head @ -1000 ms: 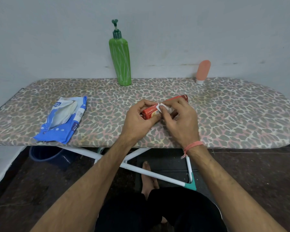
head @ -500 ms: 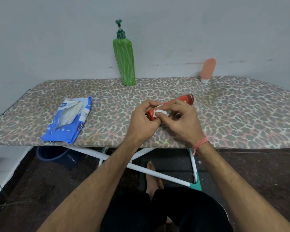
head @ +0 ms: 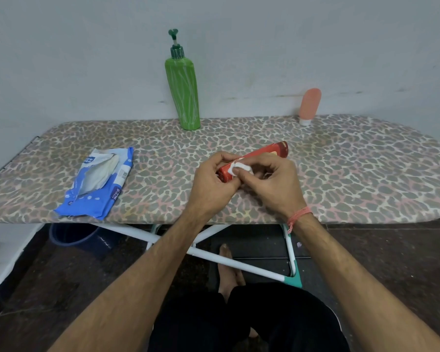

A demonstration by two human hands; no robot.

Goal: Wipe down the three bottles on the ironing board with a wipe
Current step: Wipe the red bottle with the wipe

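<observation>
Now red cylindrical plastic bottle [head: 258,158] lies between both hands, long axis running from left hand [head: 215,184] up and away past right hand [head: 273,184]. Left grips near end; right pinches small white wipe [head: 240,169] against its side. Uncovered far end is nearer right hand.

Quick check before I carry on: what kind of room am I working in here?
Most likely a home utility or laundry corner. An ironing board with a leopard-print cover stands against a plain wall, a dark bucket sits on the dark floor beneath it, and toiletry items like the green pump bottle stand on it.
</observation>
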